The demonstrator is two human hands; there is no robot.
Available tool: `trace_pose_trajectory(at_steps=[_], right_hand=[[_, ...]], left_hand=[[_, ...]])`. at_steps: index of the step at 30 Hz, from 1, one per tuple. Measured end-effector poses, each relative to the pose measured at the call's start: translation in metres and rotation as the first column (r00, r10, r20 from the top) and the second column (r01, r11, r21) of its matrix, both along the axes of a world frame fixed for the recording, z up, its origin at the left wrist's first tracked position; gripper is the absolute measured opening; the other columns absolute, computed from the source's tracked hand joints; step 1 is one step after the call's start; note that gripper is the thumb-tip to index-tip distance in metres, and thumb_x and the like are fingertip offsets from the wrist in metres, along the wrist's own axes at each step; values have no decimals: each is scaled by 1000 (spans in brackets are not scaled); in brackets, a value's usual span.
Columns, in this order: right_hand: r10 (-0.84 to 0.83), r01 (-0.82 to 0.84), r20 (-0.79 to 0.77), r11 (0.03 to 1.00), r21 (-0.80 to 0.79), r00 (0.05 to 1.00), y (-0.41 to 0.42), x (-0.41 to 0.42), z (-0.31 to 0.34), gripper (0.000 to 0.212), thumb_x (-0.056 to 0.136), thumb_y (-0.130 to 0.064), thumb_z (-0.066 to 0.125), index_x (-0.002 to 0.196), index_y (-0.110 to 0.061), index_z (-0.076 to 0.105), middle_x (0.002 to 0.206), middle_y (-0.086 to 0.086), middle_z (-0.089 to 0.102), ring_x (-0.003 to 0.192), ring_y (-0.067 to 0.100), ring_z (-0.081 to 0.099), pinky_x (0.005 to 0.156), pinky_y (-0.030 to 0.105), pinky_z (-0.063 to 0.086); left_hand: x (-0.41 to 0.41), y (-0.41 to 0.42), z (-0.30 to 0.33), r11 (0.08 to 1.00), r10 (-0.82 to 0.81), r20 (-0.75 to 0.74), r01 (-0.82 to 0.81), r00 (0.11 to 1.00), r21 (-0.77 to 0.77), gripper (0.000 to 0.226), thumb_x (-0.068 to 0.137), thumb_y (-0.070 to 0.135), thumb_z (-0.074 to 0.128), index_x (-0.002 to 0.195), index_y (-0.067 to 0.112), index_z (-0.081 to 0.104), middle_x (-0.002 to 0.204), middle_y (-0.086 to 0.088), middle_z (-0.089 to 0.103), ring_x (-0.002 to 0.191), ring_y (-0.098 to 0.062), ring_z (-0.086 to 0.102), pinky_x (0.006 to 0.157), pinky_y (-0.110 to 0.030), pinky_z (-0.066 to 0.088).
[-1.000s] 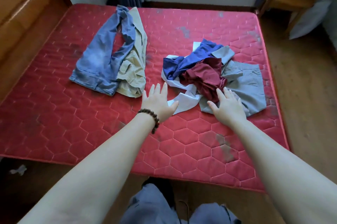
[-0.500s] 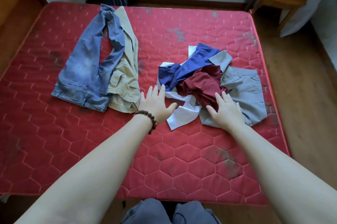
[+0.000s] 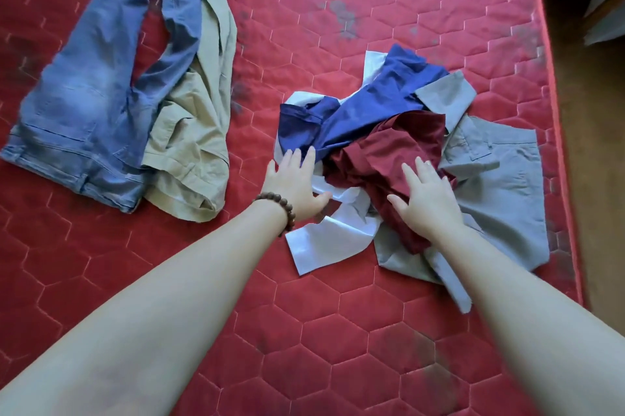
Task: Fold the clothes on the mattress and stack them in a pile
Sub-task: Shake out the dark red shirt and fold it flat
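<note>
On the clothes heap (image 3: 382, 131), 2 hands lie flat.

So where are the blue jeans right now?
In the head view the jeans lie spread out at the far left of the red mattress, partly overlapping the beige trousers on their right, well away from both hands.
</note>
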State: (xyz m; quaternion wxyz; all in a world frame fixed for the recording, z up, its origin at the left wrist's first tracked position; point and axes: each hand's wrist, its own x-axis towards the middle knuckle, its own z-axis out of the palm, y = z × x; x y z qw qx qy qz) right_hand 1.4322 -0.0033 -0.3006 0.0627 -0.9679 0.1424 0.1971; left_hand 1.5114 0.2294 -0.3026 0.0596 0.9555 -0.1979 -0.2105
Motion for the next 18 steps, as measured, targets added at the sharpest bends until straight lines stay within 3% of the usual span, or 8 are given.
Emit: trace_pose_trajectory(at_steps=[7, 9, 10, 12, 15, 18], right_hand=[[119, -118, 27, 992, -33, 993, -14, 77, -112, 87, 89, -52, 58, 154, -24, 9, 162, 5, -1, 149, 22, -2, 119, 46, 6], [124, -121, 70, 992, -43, 990, -16, 85, -132, 74, 91, -43, 58, 153, -25, 20, 161, 6, 13, 148, 23, 10, 118, 44, 9], [121, -118, 143, 993, -31, 982, -18, 87, -137, 60, 93, -34, 56, 148, -23, 34, 156, 8, 29, 144, 25, 23, 117, 42, 14], [50, -62, 315, 998, 31, 948, -21, 91, -138, 37, 94, -20, 51, 130, -18, 59, 131, 10, 60, 122, 30, 51, 105, 40, 33], [-134, 46, 439, 978, 206, 888, -23, 90, -118, 31, 91, -13, 53, 119, -16, 66, 109, 13, 70, 99, 38, 61, 81, 43, 48], [-222, 42, 491, 935, 351, 842, -25, 84, -82, 28, 89, -9, 56, 113, -15, 69, 99, 13, 72, 91, 35, 64, 79, 41, 49]], left_hand=[[43, -41, -103, 996, -58, 11, 58, 998, -72, 93, 88, 55, 51, 154, 18, -3, 161, -8, 7, 149, -22, 4, 120, -45, 10], [47, -44, -120, 995, -52, 10, 53, 999, -90, 93, 89, 55, 52, 154, 18, -4, 161, -7, 6, 149, -20, 3, 120, -44, 9], [47, -44, -125, 994, -45, 13, 46, 999, -99, 93, 89, 55, 52, 154, 19, -4, 161, -6, 6, 149, -20, 3, 120, -44, 9], [47, -43, -129, 992, -25, 22, 27, 999, -125, 94, 88, 54, 52, 153, 18, -5, 161, -7, 6, 149, -20, 3, 119, -43, 10], [46, -44, -118, 981, 9, 21, -5, 1000, -195, 96, 88, 53, 54, 153, 18, -6, 161, -7, 8, 148, -21, 5, 119, -44, 13], [48, -49, -88, 954, 43, 13, -37, 999, -297, 97, 87, 52, 58, 153, 15, -3, 161, -6, 9, 148, -21, 6, 119, -44, 15]])
